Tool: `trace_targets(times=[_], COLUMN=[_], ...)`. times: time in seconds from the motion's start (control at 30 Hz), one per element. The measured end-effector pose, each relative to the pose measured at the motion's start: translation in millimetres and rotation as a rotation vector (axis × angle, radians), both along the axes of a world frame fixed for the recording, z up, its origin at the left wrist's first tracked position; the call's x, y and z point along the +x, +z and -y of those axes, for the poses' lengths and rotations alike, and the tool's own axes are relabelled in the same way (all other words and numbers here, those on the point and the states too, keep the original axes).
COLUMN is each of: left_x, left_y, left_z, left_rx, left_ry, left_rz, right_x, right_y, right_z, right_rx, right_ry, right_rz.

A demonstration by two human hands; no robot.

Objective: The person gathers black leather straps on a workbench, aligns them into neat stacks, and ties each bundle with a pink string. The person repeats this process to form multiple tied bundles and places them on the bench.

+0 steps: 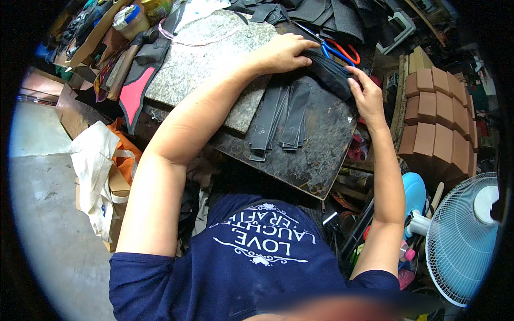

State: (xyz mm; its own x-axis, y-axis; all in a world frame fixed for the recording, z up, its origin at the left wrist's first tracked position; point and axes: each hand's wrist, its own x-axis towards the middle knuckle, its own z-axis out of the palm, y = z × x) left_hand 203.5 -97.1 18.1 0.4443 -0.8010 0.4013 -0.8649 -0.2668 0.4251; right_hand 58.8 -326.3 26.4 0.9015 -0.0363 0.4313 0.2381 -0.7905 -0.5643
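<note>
A bundle of black strips (333,76), leather-like in look, lies at the far side of the dark work table (305,168). My left hand (286,52) grips its left end between thumb and fingers. At the right end my right hand (368,96) has its fingertips and thumb closed on the strips. Nearer to me, two fanned piles of similar dark strips, a left pile (269,120) and a right pile (295,115), rest on the table. Scissors (338,52) with red and blue handles lie just beyond the bundle.
A grey stone slab (214,48) covers the table's left part, with a hammer (126,67) beyond its left edge. Dark sheet pieces (342,18) heap up at the back. Brown boxes (436,117) are stacked at right, near a fan (466,241). A white bag (93,171) stands at left.
</note>
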Motion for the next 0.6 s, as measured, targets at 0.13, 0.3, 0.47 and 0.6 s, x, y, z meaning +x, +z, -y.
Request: trace_targets(times=[0.13, 0.3, 0.47, 0.6], left_x=[7.2, 0.9, 4.7, 4.4], left_y=[6.8, 10.9, 15.5, 18.6], left_z=[-3.2, -0.3, -9.9, -12.2], left_rx=[-0.078, -0.168, -0.181, -0.192], left_ry=[-0.02, -0.093, -0.167, -0.112], left_rz=[-0.276, -0.221, -0.405, -0.655], right_x=[-1.0, 6.2, 30.4, 40.4], right_y=[16.8, 29.9, 23.1, 22.7], right_z=[0.0, -27.3, -47.6, -34.1], right_rx=[0.009, -0.439, -0.266, 0.122], right_ry=[-0.057, 0.082, 0.187, 0.24], right_rz=[-0.001, 0.146, -0.184, -0.408])
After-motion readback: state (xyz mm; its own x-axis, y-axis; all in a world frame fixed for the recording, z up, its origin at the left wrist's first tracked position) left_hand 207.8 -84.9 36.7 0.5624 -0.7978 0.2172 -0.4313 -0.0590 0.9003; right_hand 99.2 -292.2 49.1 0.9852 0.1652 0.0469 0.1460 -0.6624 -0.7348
